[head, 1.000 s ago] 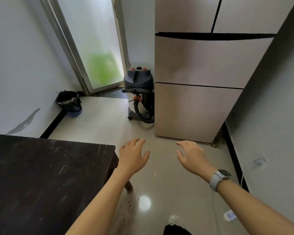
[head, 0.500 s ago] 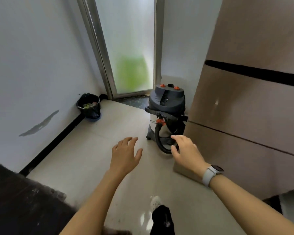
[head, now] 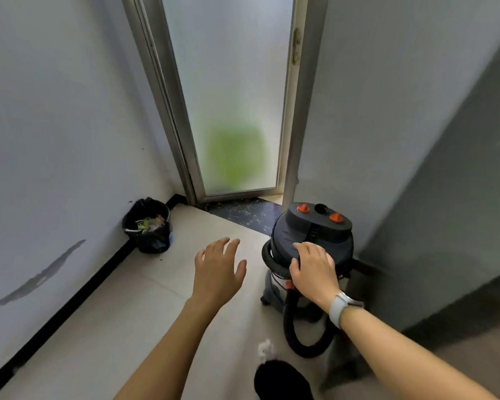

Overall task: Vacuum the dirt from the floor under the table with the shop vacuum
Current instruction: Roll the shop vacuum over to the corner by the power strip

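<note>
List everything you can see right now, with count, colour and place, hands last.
dark grey shop vacuum with orange knobs: 1, right of centre, on the floor beside the wall
black ribbed vacuum hose: 1, looping down in front of the vacuum
black bin holding rubbish: 1, left corner by the wall
frosted glass door: 1, pale with a green blur, straight ahead
white watch: 1, right wrist
left hand: open, in the air left of the vacuum
right hand: on the vacuum's top edge

my arms: bare, no sleeves in view | my right wrist: white watch (head: 341,308) on a white band | my foot: black sock (head: 282,381)
</note>
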Demonstrator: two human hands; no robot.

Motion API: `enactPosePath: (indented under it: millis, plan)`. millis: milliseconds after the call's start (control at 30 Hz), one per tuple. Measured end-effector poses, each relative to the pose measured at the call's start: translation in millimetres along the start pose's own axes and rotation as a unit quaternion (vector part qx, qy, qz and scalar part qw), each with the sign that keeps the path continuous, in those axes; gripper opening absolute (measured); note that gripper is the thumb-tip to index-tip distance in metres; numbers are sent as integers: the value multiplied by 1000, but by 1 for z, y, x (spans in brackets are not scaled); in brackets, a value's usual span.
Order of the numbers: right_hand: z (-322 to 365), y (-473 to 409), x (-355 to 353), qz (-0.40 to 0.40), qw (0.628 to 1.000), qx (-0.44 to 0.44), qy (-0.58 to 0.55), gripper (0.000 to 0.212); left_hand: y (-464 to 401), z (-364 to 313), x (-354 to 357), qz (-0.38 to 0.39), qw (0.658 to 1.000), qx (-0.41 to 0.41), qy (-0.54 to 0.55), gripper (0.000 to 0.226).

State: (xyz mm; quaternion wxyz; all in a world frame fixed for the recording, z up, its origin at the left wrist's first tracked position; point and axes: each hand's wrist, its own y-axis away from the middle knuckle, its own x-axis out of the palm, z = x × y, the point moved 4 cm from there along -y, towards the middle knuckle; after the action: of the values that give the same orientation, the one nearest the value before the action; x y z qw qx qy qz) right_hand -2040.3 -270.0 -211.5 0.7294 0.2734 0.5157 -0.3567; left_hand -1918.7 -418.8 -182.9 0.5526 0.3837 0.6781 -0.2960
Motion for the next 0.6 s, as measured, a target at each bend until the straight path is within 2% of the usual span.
enactPosePath:
  millis: [233, 467, 600]
  plan:
    - [-25, -168, 59, 39, 995, 92, 2, 46, -173, 29, 50, 95, 995, 21, -28, 51]
    - [-83, -253, 90, 70, 966, 249, -24, 48, -318, 2, 83, 158, 978, 133, -35, 52]
    - [-121, -263, 110, 57, 926, 370, -58, 50, -373, -29, 120, 185, 953, 238, -22, 49]
